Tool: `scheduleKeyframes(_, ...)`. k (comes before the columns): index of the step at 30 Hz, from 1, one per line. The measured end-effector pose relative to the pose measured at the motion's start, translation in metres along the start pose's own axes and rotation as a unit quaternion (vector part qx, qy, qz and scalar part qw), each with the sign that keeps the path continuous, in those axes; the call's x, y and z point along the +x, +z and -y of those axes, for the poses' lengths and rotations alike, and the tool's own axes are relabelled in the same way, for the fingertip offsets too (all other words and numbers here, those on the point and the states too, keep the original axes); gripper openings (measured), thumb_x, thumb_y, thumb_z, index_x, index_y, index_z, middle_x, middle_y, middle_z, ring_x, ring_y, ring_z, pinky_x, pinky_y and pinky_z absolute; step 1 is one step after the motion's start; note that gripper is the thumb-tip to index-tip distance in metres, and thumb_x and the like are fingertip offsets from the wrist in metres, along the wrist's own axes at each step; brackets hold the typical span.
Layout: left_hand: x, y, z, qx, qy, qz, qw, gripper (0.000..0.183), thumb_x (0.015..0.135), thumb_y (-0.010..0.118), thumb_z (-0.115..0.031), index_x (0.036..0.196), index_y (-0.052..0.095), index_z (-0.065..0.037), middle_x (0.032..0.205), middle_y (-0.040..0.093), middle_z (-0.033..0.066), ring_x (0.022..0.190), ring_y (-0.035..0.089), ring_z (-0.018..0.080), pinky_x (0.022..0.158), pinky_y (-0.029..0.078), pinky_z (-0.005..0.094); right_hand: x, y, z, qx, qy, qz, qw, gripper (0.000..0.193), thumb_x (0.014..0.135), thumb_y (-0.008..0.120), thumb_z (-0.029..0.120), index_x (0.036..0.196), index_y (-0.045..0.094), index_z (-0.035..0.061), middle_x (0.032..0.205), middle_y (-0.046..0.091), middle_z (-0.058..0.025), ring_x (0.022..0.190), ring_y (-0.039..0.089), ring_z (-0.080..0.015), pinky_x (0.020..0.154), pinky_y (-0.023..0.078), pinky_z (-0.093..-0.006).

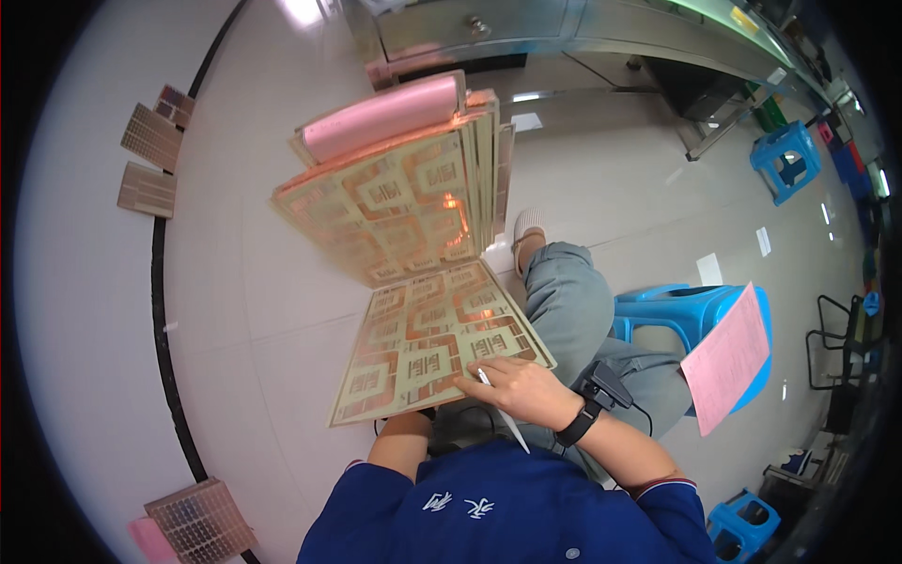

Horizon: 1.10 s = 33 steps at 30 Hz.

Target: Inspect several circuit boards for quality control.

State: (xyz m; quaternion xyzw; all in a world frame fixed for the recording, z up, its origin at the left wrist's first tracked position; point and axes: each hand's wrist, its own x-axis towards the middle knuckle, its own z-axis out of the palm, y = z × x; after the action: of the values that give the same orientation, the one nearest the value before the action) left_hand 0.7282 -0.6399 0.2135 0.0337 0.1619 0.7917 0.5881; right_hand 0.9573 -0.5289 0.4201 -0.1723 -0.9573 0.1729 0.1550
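A flat circuit board panel point(427, 348), pale with copper-coloured patterns, lies tilted over my lap. My right hand point(526, 390) rests at the panel's near right edge, with a slim white pen point(513, 430) held among its fingers. My left forearm point(400, 442) runs under the panel's near edge; the panel hides that hand and its fingers. Just beyond, a stack of similar panels point(376, 207) stands on edge, its lower side close to the far edge of the panel on my lap. A pink sheet or roll point(381, 117) lies along the top of the stack.
A blue stool point(658, 305) at my right bears a pink paper sheet point(728, 357). More panels lean by the left wall point(150, 136) and at lower left point(199, 522). A metal desk point(470, 28) stands ahead. Other blue stools point(785, 160) are at right.
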Motion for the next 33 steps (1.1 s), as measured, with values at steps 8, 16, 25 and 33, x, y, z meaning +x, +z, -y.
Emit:
scheduleKeyframes(8, 0.055, -0.034, 0.019, -0.003, 0.013, 0.025, 1.0, 0.044, 0.092, 0.049, -0.019, 0.133, 0.041, -0.004, 0.136, 0.043, 0.014, 0.125, 0.04, 0.0275, 0.109, 0.029, 0.0412, 0.001, 0.006, -0.025, 0.02, 0.04, 0.062, 0.997, 0.037, 0.08, 0.056, 0.013, 0.117, 0.058, 0.0175, 0.108, 0.061, -0.0067, 0.106, 0.058, -0.0203, 0.095, 0.044, -0.0389)
scheduleKeyframes(16, 0.185, -0.008, 0.021, -0.013, -0.07, -0.151, 0.986, 0.044, 0.093, 0.045, -0.016, 0.136, 0.038, -0.011, 0.142, 0.036, 0.0156, 0.133, 0.032, 0.0292, 0.11, 0.028, 0.046, -0.063, -0.07, -0.042, 0.015, 0.293, -0.18, 0.939, 0.043, 0.078, 0.064, 0.006, 0.12, 0.057, 0.014, 0.13, 0.051, -0.0141, 0.122, 0.047, -0.0305, 0.103, 0.034, -0.0479)
scheduleKeyframes(25, 0.157, 0.172, 0.074, 0.11, -0.091, 0.032, 0.989, 0.05, 0.094, 0.045, -0.019, 0.141, 0.028, -0.01, 0.143, 0.034, 0.0136, 0.129, 0.037, 0.0277, 0.107, 0.031, 0.0433, -0.25, -0.076, -0.028, -0.06, 0.557, -0.406, 0.722, 0.036, 0.082, 0.058, 0.001, 0.118, 0.057, 0.0074, 0.127, 0.052, -0.0199, 0.114, 0.053, -0.0355, 0.097, 0.041, -0.0385)
scheduleKeyframes(33, 0.113, 0.264, 0.15, 0.781, 0.056, 0.374, 0.497, 0.026, 0.086, 0.052, -0.01, 0.109, 0.061, -0.004, 0.112, 0.06, 0.0127, 0.11, 0.054, 0.026, 0.096, 0.04, 0.0364, -0.308, -0.078, -0.04, -0.121, 0.638, -0.164, 0.743, 0.088, 0.059, 0.081, 0.028, 0.136, 0.039, 0.0142, 0.143, 0.032, -0.0189, 0.136, 0.025, -0.0317, 0.106, 0.018, -0.0592)
